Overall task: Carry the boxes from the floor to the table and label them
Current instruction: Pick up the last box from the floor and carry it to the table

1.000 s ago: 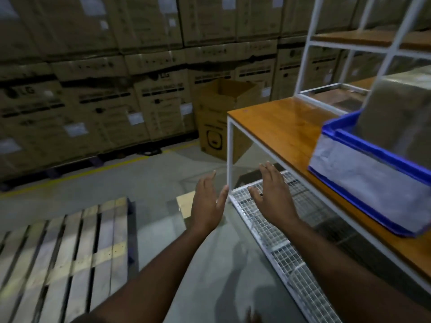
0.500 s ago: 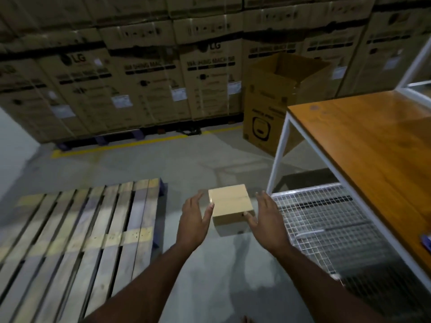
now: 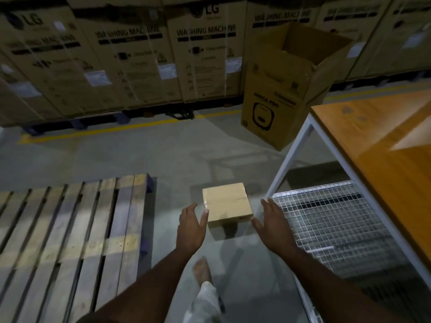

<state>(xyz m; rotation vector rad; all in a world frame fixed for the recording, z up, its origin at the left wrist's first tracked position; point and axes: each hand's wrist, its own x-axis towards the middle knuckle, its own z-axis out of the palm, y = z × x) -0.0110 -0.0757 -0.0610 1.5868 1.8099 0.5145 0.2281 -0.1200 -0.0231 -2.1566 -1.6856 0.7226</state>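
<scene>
A small taped cardboard box (image 3: 226, 203) sits on the grey floor, just left of the table's white leg. My left hand (image 3: 191, 226) hovers at the box's left side, fingers straight, thumb close to its edge. My right hand (image 3: 272, 223) is spread at the box's right side, thumb near its lower right corner. Neither hand holds anything. The table (image 3: 382, 145) with an orange wooden top stands at the right.
A wooden pallet (image 3: 70, 229) lies on the floor at the left. A wire mesh shelf (image 3: 326, 220) sits under the table. An open tall carton (image 3: 286, 89) stands beyond the table corner. Stacked washing machine cartons (image 3: 140, 54) line the back. My bare foot (image 3: 201, 271) is below the box.
The view has tilted down toward the floor. Both hands have closed in on the small box, which now lies between them. The blue crate on the table has left the view.
</scene>
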